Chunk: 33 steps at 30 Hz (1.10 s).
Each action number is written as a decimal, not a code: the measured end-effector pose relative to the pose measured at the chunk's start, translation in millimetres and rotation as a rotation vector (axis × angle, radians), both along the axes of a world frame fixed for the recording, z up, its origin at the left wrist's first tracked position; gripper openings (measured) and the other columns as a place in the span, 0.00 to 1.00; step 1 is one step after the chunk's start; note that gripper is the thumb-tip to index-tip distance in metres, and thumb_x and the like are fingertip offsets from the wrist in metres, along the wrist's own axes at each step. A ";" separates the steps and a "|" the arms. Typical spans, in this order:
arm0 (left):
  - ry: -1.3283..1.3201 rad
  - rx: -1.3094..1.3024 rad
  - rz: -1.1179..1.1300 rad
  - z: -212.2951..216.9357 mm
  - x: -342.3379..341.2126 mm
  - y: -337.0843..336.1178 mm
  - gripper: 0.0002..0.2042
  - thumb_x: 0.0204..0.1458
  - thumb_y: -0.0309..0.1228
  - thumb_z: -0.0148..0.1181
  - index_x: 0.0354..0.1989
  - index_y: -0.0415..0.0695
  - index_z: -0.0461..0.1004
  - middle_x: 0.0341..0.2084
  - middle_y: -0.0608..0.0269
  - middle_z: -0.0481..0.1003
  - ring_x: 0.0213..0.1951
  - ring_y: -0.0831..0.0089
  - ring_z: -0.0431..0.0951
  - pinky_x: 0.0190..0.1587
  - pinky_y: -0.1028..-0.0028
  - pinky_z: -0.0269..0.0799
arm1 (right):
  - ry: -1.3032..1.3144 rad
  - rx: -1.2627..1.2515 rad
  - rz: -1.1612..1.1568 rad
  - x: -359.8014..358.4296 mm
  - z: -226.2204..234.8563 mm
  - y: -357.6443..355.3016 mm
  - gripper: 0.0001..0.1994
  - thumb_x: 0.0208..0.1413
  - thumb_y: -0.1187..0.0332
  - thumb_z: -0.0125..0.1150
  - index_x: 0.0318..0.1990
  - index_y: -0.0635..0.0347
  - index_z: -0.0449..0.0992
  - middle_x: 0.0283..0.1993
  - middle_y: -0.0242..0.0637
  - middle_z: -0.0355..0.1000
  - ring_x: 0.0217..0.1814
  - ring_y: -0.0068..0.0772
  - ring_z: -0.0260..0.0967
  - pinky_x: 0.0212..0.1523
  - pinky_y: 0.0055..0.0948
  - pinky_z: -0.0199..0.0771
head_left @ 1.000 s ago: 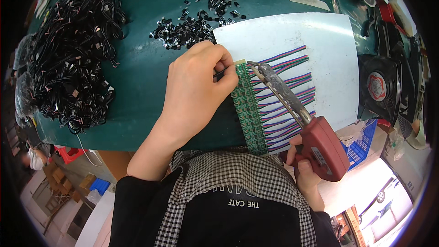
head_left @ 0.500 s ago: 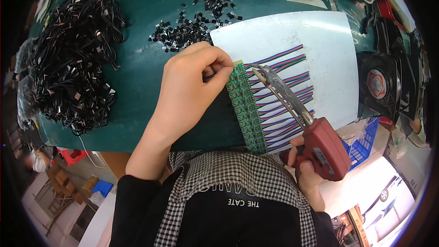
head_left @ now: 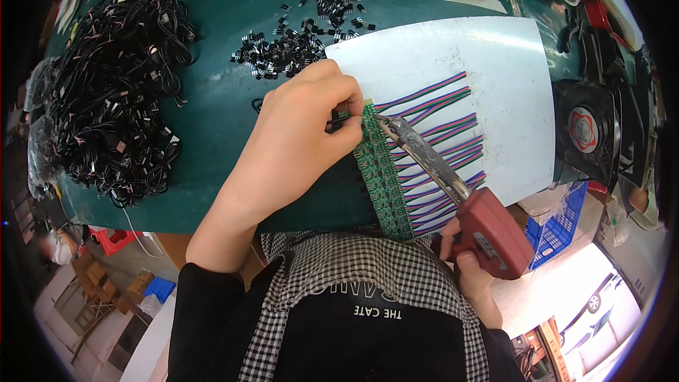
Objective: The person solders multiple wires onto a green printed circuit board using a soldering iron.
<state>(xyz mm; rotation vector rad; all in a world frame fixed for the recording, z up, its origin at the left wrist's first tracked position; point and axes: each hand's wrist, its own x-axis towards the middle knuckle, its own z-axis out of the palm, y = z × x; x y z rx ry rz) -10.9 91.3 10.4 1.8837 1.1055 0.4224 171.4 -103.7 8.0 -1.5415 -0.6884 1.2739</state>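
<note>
Clock read from the middle of the board, 12 at the top of the view.

Board: a long green circuit board (head_left: 385,177) stands at the centre, running from about 12 down to nearly 6, along the left side of a white sheet (head_left: 506,56); its lower end sits just by the checked apron (head_left: 368,258). Striped wires (head_left: 453,127) fan out from its right edge over the sheet, toward 1 to 4.

Left hand (head_left: 304,127): at 10 o'clock, thumb and forefinger pinched together at the board's upper end, gripping a thin black wire (head_left: 341,121).

Right hand (head_left: 470,265): between 4 and 5, fingers (head_left: 447,235) wrapped about the handle of a dark red soldering gun (head_left: 496,233). Barrel slants toward 12, tip close to the board's upper right edge; contact cannot be told.

Surroundings: green table (head_left: 212,152) beneath. Loose black parts with metal legs (head_left: 283,49) at 11, more just beyond. Large heap of black cables (head_left: 120,92) between 9 and 10. Flat metal strip (head_left: 470,0) at 1, beyond the sheet. Black fan (head_left: 605,117) between 2 and 3; blue basket (head_left: 555,237) between 3 and 4, past the table edge.
</note>
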 end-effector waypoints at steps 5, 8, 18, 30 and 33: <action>0.046 0.021 -0.033 4.2 1.8 0.3 0.05 0.38 0.20 0.56 0.22 0.37 0.65 0.22 0.58 0.65 0.23 0.64 0.68 0.26 0.70 0.64 | 0.014 -0.034 0.015 -1.7 4.9 5.6 0.29 0.45 0.47 0.61 0.41 0.68 0.66 0.26 0.35 0.65 0.21 0.22 0.62 0.21 0.19 0.59; 0.071 0.042 -0.012 5.1 3.7 -1.9 0.05 0.38 0.20 0.56 0.22 0.37 0.66 0.22 0.58 0.65 0.23 0.63 0.69 0.26 0.69 0.64 | 0.036 -0.032 0.012 0.1 0.6 2.0 0.27 0.46 0.49 0.62 0.39 0.68 0.66 0.25 0.35 0.65 0.21 0.22 0.61 0.21 0.20 0.59; 0.141 0.071 0.022 6.3 7.2 -3.9 0.04 0.37 0.19 0.56 0.22 0.38 0.67 0.21 0.63 0.65 0.23 0.73 0.65 0.26 0.77 0.61 | -0.274 -0.084 0.296 20.9 -23.9 -26.3 0.35 0.39 0.75 0.67 0.57 0.66 0.56 0.46 0.43 0.68 0.38 0.30 0.70 0.38 0.23 0.72; 0.089 0.166 -0.017 2.0 -0.6 -5.1 0.04 0.37 0.20 0.55 0.24 0.37 0.68 0.22 0.58 0.66 0.24 0.66 0.69 0.27 0.72 0.64 | 0.045 0.015 -0.037 -0.6 -2.7 -9.1 0.34 0.44 0.49 0.63 0.49 0.70 0.61 0.40 0.42 0.68 0.19 0.24 0.61 0.18 0.19 0.59; 0.101 0.193 -0.014 1.5 3.7 -6.9 0.03 0.39 0.21 0.55 0.24 0.37 0.68 0.23 0.56 0.67 0.26 0.63 0.70 0.28 0.70 0.65 | 0.055 0.114 -0.079 5.1 -5.6 -15.5 0.30 0.46 0.52 0.62 0.50 0.66 0.62 0.43 0.40 0.67 0.24 0.24 0.63 0.22 0.18 0.63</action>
